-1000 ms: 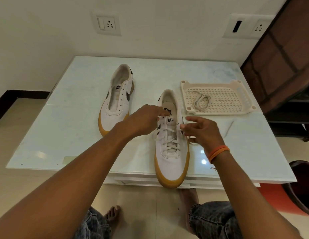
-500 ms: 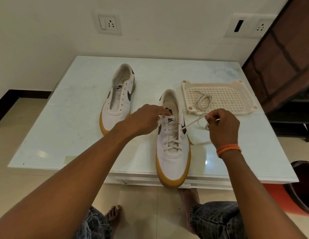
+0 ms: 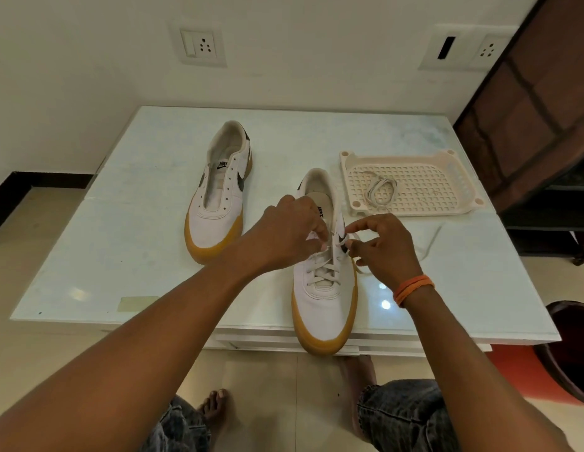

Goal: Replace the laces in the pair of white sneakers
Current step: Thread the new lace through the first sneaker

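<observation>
Two white sneakers with gum soles lie on the pale table [image 3: 127,243]. The left sneaker [image 3: 220,194] has bare eyelets and no lace. The right sneaker [image 3: 323,288] is partly laced, its toe reaching over the table's front edge. My left hand [image 3: 284,233] grips the shoe's upper eyelet area, fingers curled over the lace [image 3: 326,269]. My right hand [image 3: 382,246] pinches the lace end at the shoe's right eyelets. Loose lace trails right across the table. A spare coiled lace [image 3: 380,192] lies in the tray.
A cream perforated tray [image 3: 424,187] sits at the table's right rear. A wall with sockets stands behind, a dark wooden door at the right. A dark round seat [image 3: 571,347] is at the lower right. My knees and bare feet are below the table edge.
My right hand had pulled the lace out to the right, and has now come back to the shoe's right eyelets with the lace end. My left hand stayed on the shoe.
</observation>
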Demonstrator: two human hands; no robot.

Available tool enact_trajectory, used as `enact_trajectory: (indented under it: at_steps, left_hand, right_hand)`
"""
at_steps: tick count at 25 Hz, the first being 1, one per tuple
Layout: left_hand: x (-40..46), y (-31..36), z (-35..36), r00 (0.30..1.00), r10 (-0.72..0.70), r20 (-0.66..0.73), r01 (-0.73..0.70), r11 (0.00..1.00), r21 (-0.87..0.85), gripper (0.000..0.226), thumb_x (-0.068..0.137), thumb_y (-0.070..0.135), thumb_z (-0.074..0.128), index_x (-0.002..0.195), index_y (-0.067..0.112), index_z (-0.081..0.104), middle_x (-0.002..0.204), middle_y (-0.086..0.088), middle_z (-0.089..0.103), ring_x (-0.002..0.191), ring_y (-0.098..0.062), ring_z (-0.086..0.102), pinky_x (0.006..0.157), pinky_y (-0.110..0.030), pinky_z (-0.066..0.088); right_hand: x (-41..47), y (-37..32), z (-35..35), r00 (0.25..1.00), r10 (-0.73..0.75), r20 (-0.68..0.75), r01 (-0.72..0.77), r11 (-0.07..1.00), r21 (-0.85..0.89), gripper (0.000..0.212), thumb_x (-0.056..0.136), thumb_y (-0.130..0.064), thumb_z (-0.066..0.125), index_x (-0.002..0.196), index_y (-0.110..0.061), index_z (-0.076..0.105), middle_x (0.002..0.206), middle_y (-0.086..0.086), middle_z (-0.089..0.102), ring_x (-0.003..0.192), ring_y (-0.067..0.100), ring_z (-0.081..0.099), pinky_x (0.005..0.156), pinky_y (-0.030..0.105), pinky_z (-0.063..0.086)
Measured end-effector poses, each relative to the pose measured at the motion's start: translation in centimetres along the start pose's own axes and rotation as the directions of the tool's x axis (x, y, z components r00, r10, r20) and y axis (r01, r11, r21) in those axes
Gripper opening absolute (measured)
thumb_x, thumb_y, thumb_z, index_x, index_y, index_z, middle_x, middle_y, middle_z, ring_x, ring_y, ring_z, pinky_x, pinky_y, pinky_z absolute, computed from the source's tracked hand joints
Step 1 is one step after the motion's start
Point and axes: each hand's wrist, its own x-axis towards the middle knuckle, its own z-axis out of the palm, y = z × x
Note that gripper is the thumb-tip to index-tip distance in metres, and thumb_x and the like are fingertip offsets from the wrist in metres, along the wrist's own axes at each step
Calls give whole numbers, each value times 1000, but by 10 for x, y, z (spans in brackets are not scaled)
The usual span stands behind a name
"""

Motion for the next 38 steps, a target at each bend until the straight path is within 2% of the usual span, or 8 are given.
enact_trajectory:
  at_steps: [3, 9, 17, 21, 27, 31, 35, 38]
  left_hand:
    - [2, 6, 9, 999, -28, -43, 32, 996, 85, 23, 89, 41, 65, 107, 29, 71, 122, 4, 54, 111, -18, 42, 86, -32, 32]
    - [9, 10, 33, 974, -158, -165, 166, 986, 35, 21, 88, 34, 65, 104, 23, 73, 118, 5, 51, 110, -17, 41, 83, -30, 26]
    - [11, 17, 50, 940, -302, -162, 302, 953, -22, 21, 94, 34, 54, 102, 23, 71, 128, 8, 42, 115, -19, 32, 83, -32, 21]
    - [11, 17, 47, 944, -283, -168, 293, 955, 37, 29, 95, 41, 47, 100, 24, 71, 124, 7, 43, 110, -19, 34, 82, -35, 23]
    - [9, 13, 51, 931, -278, -235, 304, 949, 83, 23, 93, 36, 52, 102, 22, 68, 122, 8, 46, 105, -19, 38, 79, -36, 24]
    - [12, 18, 50, 919, -308, -248, 306, 951, -47, 22, 91, 28, 54, 112, 26, 61, 121, 7, 47, 107, -18, 39, 80, -34, 23]
    - [9, 24, 49, 874, -315, -371, 304, 948, -90, 28, 91, 27, 53, 119, 26, 54, 127, 3, 46, 113, -18, 38, 81, -31, 18]
    - [2, 33, 49, 886, -149, -440, 163, 987, -6, 25, 89, 24, 56, 113, 26, 58, 119, 2, 49, 110, -19, 40, 80, -32, 20]
  right_hand:
    - [-4, 1, 9, 992, -124, 33, 128, 976, -175, 17, 80, -15, 77, 93, -25, 70, 108, -3, 50, 79, 15, 61, 72, 25, 55]
    - [-5, -1, 11, 983, -183, 36, 186, 956, -227, 13, 83, -22, 73, 94, -24, 67, 112, -5, 42, 87, 10, 54, 76, 35, 55]
    - [-8, -1, 13, 960, -206, 192, 271, 857, -437, 11, 98, -16, 47, 101, -9, 56, 129, 11, 30, 64, 25, 55, 63, 38, 51]
    - [-6, -3, 17, 979, -127, 161, 190, 857, -479, 27, 101, -27, 40, 86, -8, 53, 119, 9, 29, 66, 27, 52, 68, 40, 50]
    - [8, 12, -32, 955, 121, -272, -242, 846, -475, 26, 95, -27, 58, 105, -3, 59, 126, 16, 37, 92, 39, 60, 82, 40, 47]
    - [6, 39, -52, 888, 451, -93, -410, 681, -606, 41, 94, -32, 58, 126, -8, 48, 130, 19, 39, 109, 42, 54, 92, 45, 43]
    - [-5, 45, -49, 856, 508, 93, -306, 644, -701, 44, 92, -27, 61, 128, -10, 44, 126, 19, 43, 107, 39, 54, 90, 46, 48]
    - [-13, 33, -51, 772, 557, 306, -216, 683, -698, 23, 89, -20, 65, 109, -8, 60, 108, 13, 59, 91, 27, 59, 76, 36, 55]
